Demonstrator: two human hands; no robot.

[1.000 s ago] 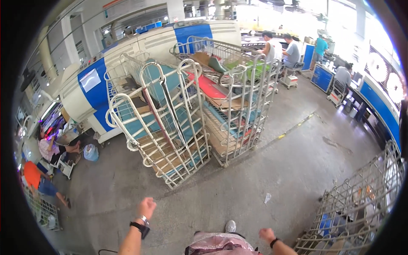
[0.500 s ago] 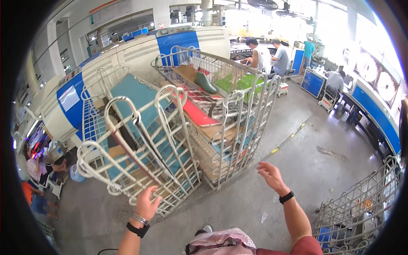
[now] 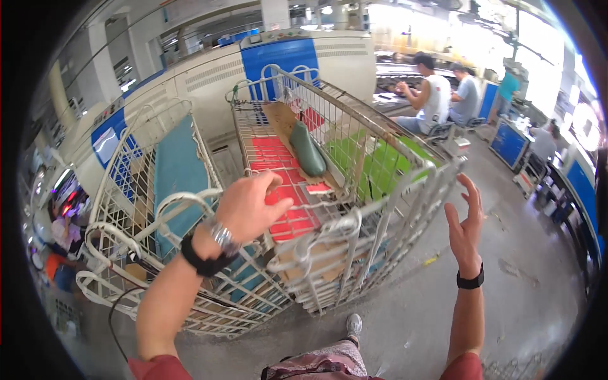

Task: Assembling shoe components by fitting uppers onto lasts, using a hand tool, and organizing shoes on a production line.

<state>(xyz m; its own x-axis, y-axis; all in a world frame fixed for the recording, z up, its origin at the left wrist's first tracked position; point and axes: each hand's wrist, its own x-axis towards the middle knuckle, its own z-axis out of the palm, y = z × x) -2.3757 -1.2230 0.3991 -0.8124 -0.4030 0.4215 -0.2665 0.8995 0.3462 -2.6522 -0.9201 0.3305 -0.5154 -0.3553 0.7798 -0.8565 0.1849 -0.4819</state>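
Note:
Two white wire cage carts stand side by side in front of me. My left hand (image 3: 248, 208) is raised over the near end of the right cart (image 3: 362, 235), thumb and fingers apart, with nothing in it. Just outside that cart's right side my right hand (image 3: 467, 228) is up and open, also holding nothing. Inside the right cart lie red sheets (image 3: 277, 158), a dark green shoe last (image 3: 306, 151) on a brown board (image 3: 280, 120), and bright green sheets (image 3: 382, 163). A teal panel (image 3: 180, 171) leans in the left cart (image 3: 104, 237), nearest my left forearm.
A long cream machine with a blue panel (image 3: 278, 63) runs behind the carts. Two seated people (image 3: 437, 95) work beyond at the right. Blue cabinets (image 3: 508, 140) line that side, and grey floor (image 3: 437, 304) lies right of the carts.
I have come closer to the carts. Both hands have risen and reached forward, the left to over the right cart's near end, the right to beside its right wall.

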